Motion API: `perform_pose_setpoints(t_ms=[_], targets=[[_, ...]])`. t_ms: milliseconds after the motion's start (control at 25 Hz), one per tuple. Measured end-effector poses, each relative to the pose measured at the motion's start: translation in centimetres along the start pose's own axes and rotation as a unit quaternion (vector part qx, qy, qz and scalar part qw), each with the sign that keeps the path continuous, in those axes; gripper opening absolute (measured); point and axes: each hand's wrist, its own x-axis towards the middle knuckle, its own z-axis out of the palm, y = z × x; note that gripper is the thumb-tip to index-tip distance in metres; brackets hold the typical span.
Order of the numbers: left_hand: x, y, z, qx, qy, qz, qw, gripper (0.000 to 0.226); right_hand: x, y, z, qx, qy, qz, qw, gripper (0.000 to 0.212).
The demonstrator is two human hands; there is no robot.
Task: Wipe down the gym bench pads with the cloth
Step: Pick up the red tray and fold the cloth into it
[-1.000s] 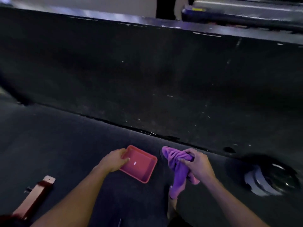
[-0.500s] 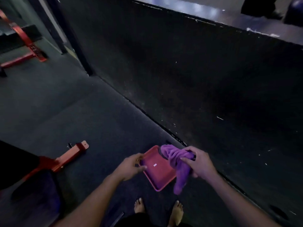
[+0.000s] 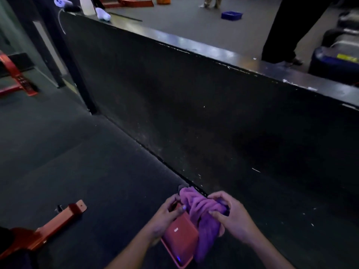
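right hand (image 3: pixel 232 220) gripping purple cloth (image 3: pixel 202 212), left hand (image 3: pixel 167 216) holding red tray (image 3: pixel 179 239)

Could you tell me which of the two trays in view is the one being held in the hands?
The red tray, gripped by the left hand beside the purple cloth. The blue tray sits untouched on the floor far beyond the black partition.

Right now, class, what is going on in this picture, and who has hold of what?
A person stands by a low black wall in a gym, looking down at both hands. The right hand grips a bunched purple cloth, which hangs down over a red tray. The left hand holds the tray by its edge. A red metal frame lies on the floor to the left. No bench pad is being wiped yet.
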Motion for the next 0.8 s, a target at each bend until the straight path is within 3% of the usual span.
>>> perform_pose_setpoints(t_ms=[160, 280, 360, 440, 560, 800], targets=[[-0.1, 1.7, -0.2, -0.026, -0.101, 0.004, 0.995, 0.054, -0.2, -1.3, 0.6, -0.029, 0.001, -0.006, 1.0, 0.044], [0.0, 3.8, -0.4, 0.119, -0.073, 0.071, 0.988, 0.025, -0.3, -2.8, 0.1, -0.068, -0.101, -0.018, 0.992, 0.062], [-0.3, 5.8, -0.6, 0.232, -0.096, 0.114, 0.961, 0.02, 0.0, -4.4, 0.3, -0.111, -0.135, -0.052, 0.983, 0.069], [-0.6, 7.6, -1.0, 0.303, -0.137, 0.161, 0.929, 0.011, 0.9, -5.9, 0.9, -0.141, -0.141, -0.08, 0.977, 0.06], [-1.1, 9.9, -1.9, 0.381, -0.156, 0.206, 0.888, 0.018, 2.5, -6.9, 1.0, -0.142, -0.135, -0.083, 0.977, 0.035], [-2.5, 13.2, -4.0, 0.405, -0.121, 0.217, 0.88, 0.015, 2.8, -8.3, 1.6, -0.144, -0.122, -0.094, 0.977, 0.026]])
